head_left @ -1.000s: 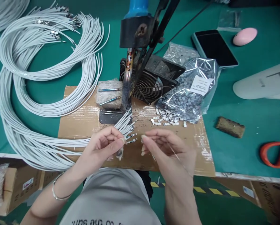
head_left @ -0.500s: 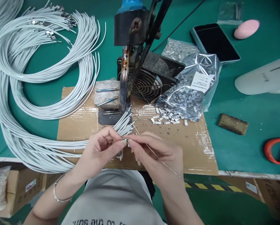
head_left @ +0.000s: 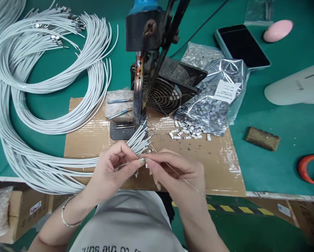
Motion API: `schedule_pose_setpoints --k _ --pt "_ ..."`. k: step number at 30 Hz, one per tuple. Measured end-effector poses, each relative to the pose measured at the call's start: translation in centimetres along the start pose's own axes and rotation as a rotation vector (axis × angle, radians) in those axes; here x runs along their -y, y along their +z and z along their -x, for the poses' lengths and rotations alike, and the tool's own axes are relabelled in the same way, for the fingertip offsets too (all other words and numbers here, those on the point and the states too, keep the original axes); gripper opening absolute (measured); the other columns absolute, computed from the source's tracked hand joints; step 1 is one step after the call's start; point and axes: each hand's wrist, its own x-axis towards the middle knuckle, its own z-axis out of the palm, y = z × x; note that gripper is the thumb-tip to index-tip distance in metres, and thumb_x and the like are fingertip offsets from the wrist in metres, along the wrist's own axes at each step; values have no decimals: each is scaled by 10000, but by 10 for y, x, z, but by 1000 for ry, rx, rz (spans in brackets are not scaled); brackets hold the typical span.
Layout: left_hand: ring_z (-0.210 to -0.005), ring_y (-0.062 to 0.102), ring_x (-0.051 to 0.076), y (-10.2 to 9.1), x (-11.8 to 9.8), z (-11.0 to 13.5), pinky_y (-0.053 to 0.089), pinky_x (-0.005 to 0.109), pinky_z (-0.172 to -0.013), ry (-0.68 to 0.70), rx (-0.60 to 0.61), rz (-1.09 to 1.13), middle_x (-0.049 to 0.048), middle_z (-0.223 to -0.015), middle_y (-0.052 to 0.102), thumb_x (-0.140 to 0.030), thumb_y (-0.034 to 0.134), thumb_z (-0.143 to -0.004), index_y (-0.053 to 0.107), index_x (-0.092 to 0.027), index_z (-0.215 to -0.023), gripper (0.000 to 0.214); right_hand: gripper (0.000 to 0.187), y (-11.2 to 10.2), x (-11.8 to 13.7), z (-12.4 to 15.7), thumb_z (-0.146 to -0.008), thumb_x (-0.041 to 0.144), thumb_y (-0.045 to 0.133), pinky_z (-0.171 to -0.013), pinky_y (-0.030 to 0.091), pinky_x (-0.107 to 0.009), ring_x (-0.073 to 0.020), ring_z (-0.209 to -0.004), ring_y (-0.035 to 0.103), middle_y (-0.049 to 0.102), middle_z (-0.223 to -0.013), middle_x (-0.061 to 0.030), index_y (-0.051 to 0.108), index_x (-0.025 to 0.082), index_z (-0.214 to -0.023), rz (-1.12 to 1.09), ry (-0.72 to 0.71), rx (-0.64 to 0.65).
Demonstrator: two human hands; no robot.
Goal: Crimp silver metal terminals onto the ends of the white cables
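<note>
My left hand [head_left: 117,166] is closed, thumb and index finger pinching the end of a white cable [head_left: 122,164]. Its fingertips meet those of my right hand [head_left: 176,171], which pinches a small metal connector, mostly hidden between the fingers. A thin solder wire [head_left: 184,180] also runs through my right hand. Just beyond the fingertips, a bundle of white cable ends [head_left: 138,138] lies on the cardboard. The tip of a soldering iron [head_left: 138,94] points down above these ends.
Coiled white cables [head_left: 8,140] fill the left side. Behind the iron is a black fan [head_left: 164,96]. Loose connectors [head_left: 190,129] spill from a plastic bag [head_left: 217,94] onto the cardboard [head_left: 212,164]. Right of it are a phone [head_left: 242,45], a brown sponge [head_left: 262,139] and a red handle [head_left: 304,169].
My pinching fingertips have shifted slightly right and toward me. Both hands keep their pinch, and the piece between them has turned a little.
</note>
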Motion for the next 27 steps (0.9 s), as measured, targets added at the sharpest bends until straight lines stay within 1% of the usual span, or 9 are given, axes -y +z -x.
schedule_pose_setpoints --k 3,4,6,8,10,14,18,23,27 --pt "-621 503 99 0 0 4 373 215 -567 7 -25 -57 -20 -704 630 -284 821 -939 638 -182 -804 249 50 -4 -2 -3 -863 289 852 -304 332 -166 -54 -334 460 666 -576 33 901 285 -854 -195 214 52" --pt "-622 499 100 0 -1 5 364 214 -560 5 -20 -72 -18 -701 626 -291 820 -938 636 -181 -798 256 64 -6 -1 -4 -826 329 889 -295 336 -170 -60 -315 459 647 -538 35 894 268 -807 -225 288 72" --pt "-615 479 99 -1 -3 6 341 213 -543 1 15 -99 -19 -686 609 -307 796 -955 637 -178 -789 263 146 -9 5 -5 -746 363 952 -304 368 -180 -70 -309 472 641 -499 26 875 240 -729 -214 396 110" --pt "-595 433 94 -2 -5 7 302 214 -521 -10 55 -134 -27 -662 573 -322 759 -980 650 -174 -792 263 133 -11 13 -6 -736 332 954 -343 404 -187 -71 -350 496 687 -539 5 871 231 -711 -136 432 121" --pt "-575 390 88 -2 -6 6 266 214 -501 -34 72 -175 -37 -644 540 -322 735 -989 662 -171 -802 252 49 -13 21 -6 -785 265 901 -391 420 -182 -65 -412 512 744 -620 -6 883 248 -742 -39 387 106" --pt "-557 398 80 0 -8 3 257 200 -482 -59 60 -219 -41 -639 550 -263 722 -958 655 -172 -791 201 153 -18 27 -5 -860 175 797 -430 408 -163 -63 -470 510 739 -625 13 902 281 -823 131 193 177" --pt "-543 385 72 4 -10 4 250 186 -467 -16 40 -270 -55 -625 530 -200 697 -938 645 -176 -776 172 198 -22 25 -3 -896 160 770 -445 425 -154 -57 -479 513 747 -656 22 908 302 -910 170 136 212" --pt "-544 373 69 6 -5 10 277 177 -479 111 10 -357 -75 -617 483 -199 654 -1007 639 -182 -819 189 191 -10 19 1 -882 133 776 -420 410 -152 -58 -474 504 692 -617 42 886 284 -843 97 97 86" --pt "-571 402 74 8 3 13 337 176 -521 162 -51 -321 -68 -650 506 -226 633 -1052 655 -188 -859 198 181 8 6 9 -869 95 769 -444 460 -175 -73 -485 536 682 -622 43 844 245 -802 104 -57 -109"
